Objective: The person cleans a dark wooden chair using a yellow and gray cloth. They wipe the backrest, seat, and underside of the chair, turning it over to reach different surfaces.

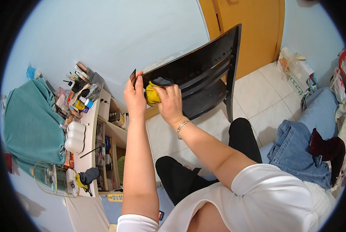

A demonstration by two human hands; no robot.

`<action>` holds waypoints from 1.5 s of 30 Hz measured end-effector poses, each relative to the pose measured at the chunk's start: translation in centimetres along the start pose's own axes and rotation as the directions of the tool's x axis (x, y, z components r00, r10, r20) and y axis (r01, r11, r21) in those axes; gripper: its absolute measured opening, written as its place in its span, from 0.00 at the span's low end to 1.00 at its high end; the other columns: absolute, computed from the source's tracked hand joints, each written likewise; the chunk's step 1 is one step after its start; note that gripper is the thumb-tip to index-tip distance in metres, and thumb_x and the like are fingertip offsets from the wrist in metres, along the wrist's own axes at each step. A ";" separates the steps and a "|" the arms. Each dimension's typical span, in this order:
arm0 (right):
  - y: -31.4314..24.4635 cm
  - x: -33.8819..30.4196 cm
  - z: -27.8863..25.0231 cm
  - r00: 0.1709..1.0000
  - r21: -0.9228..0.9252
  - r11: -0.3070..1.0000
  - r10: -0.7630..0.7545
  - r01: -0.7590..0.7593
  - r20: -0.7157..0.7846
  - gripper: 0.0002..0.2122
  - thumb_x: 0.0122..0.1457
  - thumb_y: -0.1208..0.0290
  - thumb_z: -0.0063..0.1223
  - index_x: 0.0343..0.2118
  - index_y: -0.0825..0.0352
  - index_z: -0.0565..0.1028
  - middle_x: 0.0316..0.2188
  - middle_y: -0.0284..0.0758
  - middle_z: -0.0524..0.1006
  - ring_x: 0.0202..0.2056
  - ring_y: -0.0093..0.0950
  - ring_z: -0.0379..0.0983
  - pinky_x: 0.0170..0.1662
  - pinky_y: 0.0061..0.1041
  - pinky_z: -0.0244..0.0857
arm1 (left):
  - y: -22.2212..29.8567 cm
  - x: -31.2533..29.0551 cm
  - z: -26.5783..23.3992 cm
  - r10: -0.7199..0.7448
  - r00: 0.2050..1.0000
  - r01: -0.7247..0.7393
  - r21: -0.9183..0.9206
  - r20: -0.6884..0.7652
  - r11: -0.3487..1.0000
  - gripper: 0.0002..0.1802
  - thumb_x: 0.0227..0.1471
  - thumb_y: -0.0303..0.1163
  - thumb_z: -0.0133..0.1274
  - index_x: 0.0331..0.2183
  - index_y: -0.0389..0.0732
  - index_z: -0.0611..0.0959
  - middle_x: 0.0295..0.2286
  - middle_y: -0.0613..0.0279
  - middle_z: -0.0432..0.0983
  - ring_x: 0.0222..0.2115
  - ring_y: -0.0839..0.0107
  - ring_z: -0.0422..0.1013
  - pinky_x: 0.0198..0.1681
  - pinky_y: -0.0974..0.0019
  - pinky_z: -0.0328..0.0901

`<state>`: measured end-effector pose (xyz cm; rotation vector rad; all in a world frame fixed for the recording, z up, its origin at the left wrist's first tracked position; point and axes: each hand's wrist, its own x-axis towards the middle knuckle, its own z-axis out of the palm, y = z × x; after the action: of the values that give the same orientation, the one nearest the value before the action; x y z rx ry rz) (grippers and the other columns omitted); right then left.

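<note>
A dark wooden chair (207,63) with a slatted back stands in front of me. My left hand (135,96) is closed round the near left end of its backrest, and the dark tip of the post pokes out above the fingers. In my right hand (170,103), which wears a silver bangle, is a bunched yellow-and-grey cloth (153,95). The cloth is pressed against the chair back beside my left hand. Its exact kind is hard to make out, as the fingers cover part of it.
At left, a pale dresser (91,133) carries bottles, cosmetics, a white container (75,137) and another yellow-and-grey cloth item (87,178). A teal cloth (34,121) drapes beside it. Jeans (294,150) lie at right. Behind the chair is a wooden door (254,34).
</note>
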<state>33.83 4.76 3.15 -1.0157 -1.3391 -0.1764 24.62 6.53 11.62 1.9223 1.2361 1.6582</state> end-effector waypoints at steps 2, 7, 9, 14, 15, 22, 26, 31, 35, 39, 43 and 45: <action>1.6 -1.3 -0.9 0.994 0.010 0.998 0.065 -0.066 0.087 0.20 0.41 0.83 0.50 0.41 0.66 0.73 0.39 0.36 0.69 0.43 0.39 0.64 0.46 0.34 0.60 | -0.1 0.1 0.1 -0.034 0.999 0.034 0.009 0.010 0.999 0.14 0.59 0.32 0.46 0.43 0.34 0.78 0.39 0.57 0.77 0.42 0.71 0.71 0.47 0.68 0.63; 8.1 -5.4 -4.1 0.943 0.084 0.944 0.309 -0.320 0.125 0.18 0.44 0.82 0.46 0.43 0.69 0.71 0.39 0.43 0.68 0.44 0.44 0.64 0.50 0.35 0.60 | -0.1 0.0 0.0 -0.024 1.000 0.023 0.072 0.006 0.997 0.14 0.60 0.31 0.46 0.43 0.35 0.78 0.39 0.58 0.77 0.42 0.71 0.71 0.47 0.68 0.63; 11.9 -5.4 -6.1 0.845 0.138 0.835 0.534 -0.533 0.039 0.16 0.46 0.80 0.46 0.42 0.71 0.70 0.40 0.45 0.68 0.45 0.43 0.66 0.51 0.35 0.60 | 0.0 -0.1 0.2 -0.029 1.000 0.030 0.098 -0.008 0.995 0.14 0.60 0.32 0.46 0.43 0.35 0.79 0.38 0.59 0.77 0.41 0.71 0.71 0.46 0.69 0.63; 17.9 2.4 -12.0 0.907 -0.028 0.931 0.346 -0.363 -0.240 0.19 0.48 0.73 0.46 0.46 0.70 0.70 0.45 0.47 0.70 0.49 0.44 0.63 0.54 0.36 0.57 | -0.1 -0.2 0.0 0.065 0.997 -0.058 0.182 -0.030 0.982 0.14 0.60 0.35 0.45 0.43 0.37 0.79 0.33 0.66 0.75 0.34 0.79 0.66 0.40 0.75 0.61; 21.1 3.6 -12.7 0.935 -0.202 0.917 0.316 -0.345 -0.160 0.21 0.48 0.71 0.48 0.48 0.70 0.70 0.48 0.46 0.69 0.52 0.43 0.61 0.56 0.35 0.55 | 0.2 -0.1 0.4 0.067 0.997 -0.062 0.158 -0.026 0.986 0.15 0.60 0.35 0.45 0.44 0.37 0.78 0.34 0.66 0.75 0.35 0.78 0.67 0.41 0.74 0.61; 18.3 3.1 -11.4 0.992 -0.498 0.864 0.116 -0.078 0.044 0.21 0.45 0.74 0.51 0.46 0.67 0.72 0.49 0.39 0.71 0.53 0.39 0.61 0.51 0.39 0.58 | 0.2 -0.5 0.8 0.034 0.997 -0.021 0.171 -0.072 0.985 0.13 0.59 0.32 0.46 0.42 0.36 0.79 0.38 0.58 0.77 0.41 0.70 0.72 0.47 0.69 0.63; 10.6 -0.9 -5.6 0.982 -0.276 0.960 0.010 0.044 0.190 0.13 0.43 0.75 0.49 0.36 0.62 0.72 0.35 0.35 0.72 0.39 0.36 0.68 0.35 0.37 0.59 | 0.1 -0.6 0.5 0.022 0.996 -0.007 0.167 -0.084 0.986 0.12 0.59 0.31 0.47 0.42 0.37 0.79 0.37 0.59 0.77 0.41 0.71 0.72 0.46 0.69 0.64; 6.2 -2.1 -2.1 0.924 -0.107 0.969 -0.175 0.223 0.341 0.17 0.47 0.75 0.50 0.44 0.65 0.73 0.42 0.31 0.72 0.46 0.29 0.67 0.38 0.30 0.59 | -0.4 -0.1 0.1 0.058 0.996 -0.046 0.188 -0.061 0.981 0.12 0.59 0.31 0.47 0.41 0.37 0.80 0.36 0.59 0.78 0.39 0.71 0.73 0.44 0.69 0.65; 8.9 -0.1 -5.6 0.849 -0.089 0.932 -0.276 0.351 0.450 0.17 0.48 0.76 0.49 0.44 0.61 0.73 0.44 0.27 0.73 0.46 0.25 0.67 0.38 0.27 0.58 | 0.2 -0.5 0.0 0.065 0.996 -0.044 0.285 -0.067 0.958 0.12 0.59 0.32 0.48 0.41 0.38 0.80 0.35 0.60 0.78 0.38 0.71 0.73 0.43 0.70 0.65; 12.9 2.0 -9.7 0.844 -0.157 0.910 -0.275 0.383 0.461 0.17 0.47 0.78 0.49 0.43 0.59 0.73 0.42 0.26 0.74 0.45 0.25 0.68 0.37 0.26 0.58 | 0.3 -0.6 0.5 0.101 0.991 -0.069 0.300 -0.093 0.952 0.13 0.60 0.35 0.47 0.41 0.39 0.80 0.31 0.66 0.75 0.33 0.77 0.69 0.39 0.72 0.63; 18.0 4.0 -13.3 0.849 -0.270 0.873 -0.251 0.407 0.466 0.22 0.43 0.81 0.49 0.45 0.60 0.73 0.46 0.30 0.73 0.49 0.28 0.67 0.38 0.28 0.60 | 0.6 -0.7 0.7 0.075 0.993 -0.046 0.295 -0.086 0.955 0.12 0.60 0.34 0.47 0.41 0.38 0.80 0.33 0.64 0.76 0.35 0.74 0.70 0.40 0.72 0.63; 20.6 5.1 -14.9 0.899 -0.334 0.877 -0.208 0.346 0.385 0.23 0.43 0.83 0.48 0.46 0.62 0.73 0.48 0.32 0.73 0.50 0.31 0.68 0.41 0.29 0.63 | 0.7 -0.8 0.7 0.046 0.996 -0.021 0.306 -0.075 0.952 0.12 0.60 0.33 0.47 0.41 0.38 0.80 0.35 0.61 0.77 0.37 0.72 0.72 0.43 0.70 0.64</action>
<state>59.03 8.71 -1.27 -1.2217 -1.8180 -0.5320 25.60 5.70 11.43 2.0769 1.5812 1.6568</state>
